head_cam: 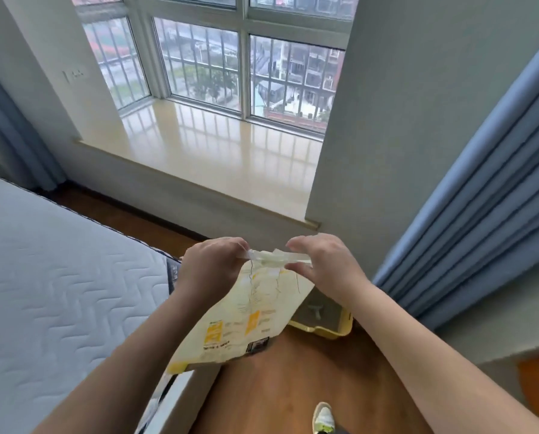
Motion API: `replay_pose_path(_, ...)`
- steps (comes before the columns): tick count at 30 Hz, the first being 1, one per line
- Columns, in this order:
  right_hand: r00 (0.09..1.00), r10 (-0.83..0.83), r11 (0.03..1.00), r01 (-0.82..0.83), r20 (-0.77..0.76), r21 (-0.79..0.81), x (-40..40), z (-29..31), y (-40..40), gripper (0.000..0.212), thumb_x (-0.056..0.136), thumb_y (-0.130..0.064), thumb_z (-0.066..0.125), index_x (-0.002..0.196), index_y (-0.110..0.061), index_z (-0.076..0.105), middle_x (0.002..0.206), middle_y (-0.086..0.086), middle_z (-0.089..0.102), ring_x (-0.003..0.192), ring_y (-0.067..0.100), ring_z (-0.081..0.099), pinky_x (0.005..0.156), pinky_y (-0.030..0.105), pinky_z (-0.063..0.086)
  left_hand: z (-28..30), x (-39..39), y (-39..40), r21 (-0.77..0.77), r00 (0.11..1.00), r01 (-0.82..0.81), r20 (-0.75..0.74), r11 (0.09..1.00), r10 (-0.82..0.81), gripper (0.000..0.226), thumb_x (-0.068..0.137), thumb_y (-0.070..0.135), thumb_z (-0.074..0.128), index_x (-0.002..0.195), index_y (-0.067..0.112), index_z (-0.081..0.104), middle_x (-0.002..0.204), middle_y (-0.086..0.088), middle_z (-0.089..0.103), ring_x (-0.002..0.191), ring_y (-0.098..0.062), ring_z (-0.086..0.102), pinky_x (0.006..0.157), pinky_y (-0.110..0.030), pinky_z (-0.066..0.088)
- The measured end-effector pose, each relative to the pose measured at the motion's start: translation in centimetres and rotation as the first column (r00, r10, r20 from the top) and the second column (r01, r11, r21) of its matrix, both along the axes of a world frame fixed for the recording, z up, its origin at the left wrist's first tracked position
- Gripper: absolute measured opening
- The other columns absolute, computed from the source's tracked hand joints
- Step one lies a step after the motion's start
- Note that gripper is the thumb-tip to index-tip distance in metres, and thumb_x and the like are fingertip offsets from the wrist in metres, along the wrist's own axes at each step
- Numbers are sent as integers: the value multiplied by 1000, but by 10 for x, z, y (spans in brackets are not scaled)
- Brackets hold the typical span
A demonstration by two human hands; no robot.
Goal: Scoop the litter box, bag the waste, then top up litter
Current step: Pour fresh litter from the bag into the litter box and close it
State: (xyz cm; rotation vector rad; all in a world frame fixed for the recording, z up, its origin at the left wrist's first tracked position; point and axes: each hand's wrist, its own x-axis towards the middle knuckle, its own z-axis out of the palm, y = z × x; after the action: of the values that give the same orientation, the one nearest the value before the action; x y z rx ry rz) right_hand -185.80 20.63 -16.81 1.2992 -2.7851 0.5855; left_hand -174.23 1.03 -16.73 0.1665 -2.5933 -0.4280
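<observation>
Both hands [212, 267] [327, 264] pinch litter bag [249, 314], hiding litter box [327, 321].

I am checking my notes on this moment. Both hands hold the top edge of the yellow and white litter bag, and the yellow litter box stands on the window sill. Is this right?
Not quite. In the head view the left hand and right hand do hold the litter bag by its top edge, but the litter box stands on the wooden floor, below the bag, not on the window sill.

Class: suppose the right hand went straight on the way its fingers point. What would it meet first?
The right hand points left along the bag top, so it would probably meet the left hand first; depth is unclear.
</observation>
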Motion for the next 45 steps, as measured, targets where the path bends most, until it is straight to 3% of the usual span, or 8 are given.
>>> replay_pose_path(6,998,45,994,-48,-40,-95,7,32,-21,15,92,-35,60,93,-26,71,87,-11,72,78,14,64,69,30,49,29,21,-13,-80,997,-75,-43,994,71,11,83,29,71,77,20,73,71,8,71,61,-17,65,51,-31,54)
replay_pose_path(12,993,119,981,-114,18,-157,-5,57,-39,20,94,-32,57,80,-27,69,68,-15,61,66,11,57,61,25,42,42,26,-21,-296,973,-145,-216,944,81,15,80,22,80,71,18,69,56,7,61,46,-12,47,46,-20,36)
replay_pose_path(16,991,131,977,-121,43,-174,-21,64,-51,27,95,-35,53,74,-23,65,67,-9,65,64,14,59,62,30,48,54,26,-13,-366,953,-182,-294,913,72,18,84,32,71,90,15,75,78,1,74,67,-19,68,61,-29,54)
replay_pose_path(24,988,141,974,-127,64,-189,-59,72,-43,20,92,-34,59,78,-25,70,70,-4,68,68,21,60,64,32,47,23,29,18,-573,985,160,144,804,-94,61,69,6,81,126,20,62,128,-5,63,118,-24,59,100,-38,48)
replay_pose_path(34,978,198,962,-206,-65,-180,-89,82,-19,19,91,-32,62,77,-23,71,66,-7,62,66,22,58,58,26,34,67,-14,18,-599,976,-119,76,792,204,68,81,36,75,141,21,45,142,-5,54,132,-26,50,111,-40,30)
replay_pose_path(38,952,260,941,-287,-159,-177,-90,84,-10,16,90,-32,63,79,-26,73,70,-9,68,63,16,58,57,25,37,84,-31,28,-484,927,-193,196,854,320,80,90,48,61,154,24,19,160,-1,25,148,-22,20,120,-36,5)
replay_pose_path(41,913,332,892,-386,-237,-234,-89,83,-6,14,86,-29,67,74,-26,73,63,-11,66,55,12,56,53,23,37,92,-31,34,-291,898,-306,228,906,377,71,85,49,68,145,27,36,147,2,43,136,-21,39,115,-38,26)
replay_pose_path(45,861,416,825,-493,-291,-278,-78,84,-11,10,80,-22,72,71,-27,73,63,-12,66,53,15,60,50,23,42,93,-9,37,86,846,-478,315,874,431,20,86,41,67,96,24,64,93,7,65,86,-17,61,74,-35,52)
